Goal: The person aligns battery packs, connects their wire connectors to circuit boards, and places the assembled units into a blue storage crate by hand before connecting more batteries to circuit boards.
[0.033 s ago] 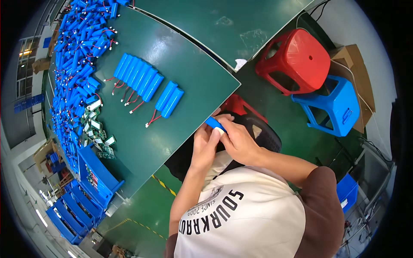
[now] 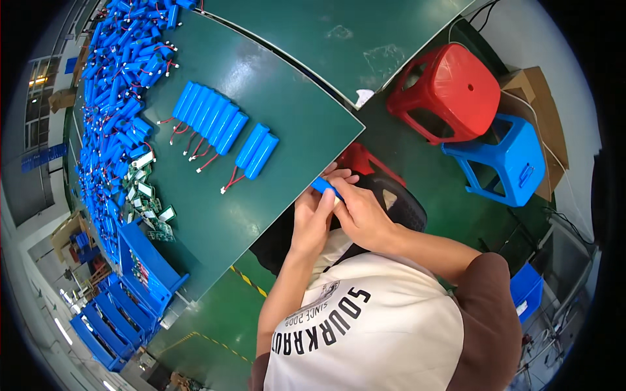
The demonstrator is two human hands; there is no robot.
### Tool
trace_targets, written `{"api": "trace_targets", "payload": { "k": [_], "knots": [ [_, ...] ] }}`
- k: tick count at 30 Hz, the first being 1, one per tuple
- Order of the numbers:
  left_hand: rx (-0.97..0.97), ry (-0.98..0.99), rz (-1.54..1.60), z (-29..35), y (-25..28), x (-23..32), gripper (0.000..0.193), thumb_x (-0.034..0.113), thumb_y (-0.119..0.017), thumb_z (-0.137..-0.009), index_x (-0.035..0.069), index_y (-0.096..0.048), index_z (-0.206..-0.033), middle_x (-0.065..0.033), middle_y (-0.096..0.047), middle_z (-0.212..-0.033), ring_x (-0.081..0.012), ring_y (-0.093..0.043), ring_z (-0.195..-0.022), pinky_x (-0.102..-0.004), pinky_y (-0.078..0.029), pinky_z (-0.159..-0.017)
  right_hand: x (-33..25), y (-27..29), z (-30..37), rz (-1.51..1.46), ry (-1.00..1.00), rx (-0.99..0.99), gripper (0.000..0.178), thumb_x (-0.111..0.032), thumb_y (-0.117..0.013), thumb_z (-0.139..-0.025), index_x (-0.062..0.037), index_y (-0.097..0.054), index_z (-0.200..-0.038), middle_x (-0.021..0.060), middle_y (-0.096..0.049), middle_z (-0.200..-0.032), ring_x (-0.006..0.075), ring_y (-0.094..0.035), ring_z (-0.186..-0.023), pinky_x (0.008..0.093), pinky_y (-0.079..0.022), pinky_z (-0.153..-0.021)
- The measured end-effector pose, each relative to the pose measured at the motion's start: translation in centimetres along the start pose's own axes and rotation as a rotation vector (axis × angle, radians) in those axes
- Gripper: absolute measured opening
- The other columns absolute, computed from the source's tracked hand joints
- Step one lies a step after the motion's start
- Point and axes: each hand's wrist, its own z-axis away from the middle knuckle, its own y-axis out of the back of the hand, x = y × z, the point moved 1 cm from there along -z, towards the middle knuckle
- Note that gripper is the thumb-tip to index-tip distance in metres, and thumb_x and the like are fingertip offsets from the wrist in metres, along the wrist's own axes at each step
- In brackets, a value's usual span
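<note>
Both my hands meet just off the near edge of the green table point(image 2: 215, 221), over my lap. My left hand point(image 2: 312, 220) and my right hand point(image 2: 362, 212) together grip a small blue battery pack point(image 2: 324, 188), of which only one end shows between the fingers. On the table close by lie two blue packs point(image 2: 256, 151) side by side with red and white leads. Beyond them is a neat row of several more packs point(image 2: 210, 117).
A big heap of blue packs point(image 2: 114, 91) runs along the table's left side, with small circuit boards point(image 2: 147, 195) beside it. Blue bins point(image 2: 140, 264) stand at the lower left. A red stool point(image 2: 447, 88), a blue stool point(image 2: 505, 159) and a cardboard box point(image 2: 538, 98) stand at the right.
</note>
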Motion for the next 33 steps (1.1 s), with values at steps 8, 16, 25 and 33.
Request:
{"api": "trace_targets", "payload": {
  "k": [8, 16, 25, 33],
  "knots": [
    [0.016, 0.035, 0.244, 0.2, -1.5, 0.1, 0.016, 0.016, -0.048, -0.107, 0.004, -0.053, -0.115, -0.0133, -0.058, -0.105, -0.0279, -0.061, -0.098, -0.0404, -0.052, -0.089, -2.4, -0.2, 0.7, 0.155, 0.083, 0.112, 0.031, -0.001, -0.057, -0.090, 0.0055, -0.052, -0.119, 0.0250, -0.065, -0.092, 0.0446, -0.066, -0.075, 0.0487, -0.053, -0.063],
    [-0.070, -0.054, 0.243, -0.5, -1.3, -0.4, 0.021, 0.016, -0.058, -0.101, 0.004, -0.051, -0.116, -0.0110, -0.055, -0.102, -0.0275, -0.060, -0.098, -0.0389, -0.052, -0.085, -3.3, 0.0, 0.4, 0.232, -0.004, 0.049, 0.030, 0.002, -0.057, -0.086, 0.0079, -0.053, -0.114, 0.0243, -0.064, -0.088, 0.0437, -0.065, -0.073, 0.0490, -0.053, -0.062],
    [-0.080, -0.039, 0.175, -0.7, -1.9, -0.2, 0.036, 0.022, -0.064, -0.095, 0.003, -0.048, -0.121, -0.0121, -0.051, -0.104, -0.0297, -0.060, -0.098, -0.0414, -0.052, -0.084, -3.3, 0.1, -0.1, 0.245, 0.136, 0.154, 0.025, 0.003, -0.062, -0.081, 0.0064, -0.058, -0.106, 0.0197, -0.065, -0.082, 0.0383, -0.066, -0.070, 0.0430, -0.053, -0.058],
    [-0.109, -0.107, 0.236, -1.4, -1.9, -0.3, 0.037, 0.024, -0.063, -0.096, 0.001, -0.048, -0.120, -0.0113, -0.051, -0.104, -0.0279, -0.060, -0.097, -0.0398, -0.050, -0.086, -1.7, -0.8, 0.0, 0.513, 0.130, 0.138, 0.024, 0.003, -0.061, -0.082, 0.0051, -0.060, -0.106, 0.0196, -0.066, -0.084, 0.0369, -0.066, -0.073, 0.0406, -0.052, -0.062]
  ]
}}
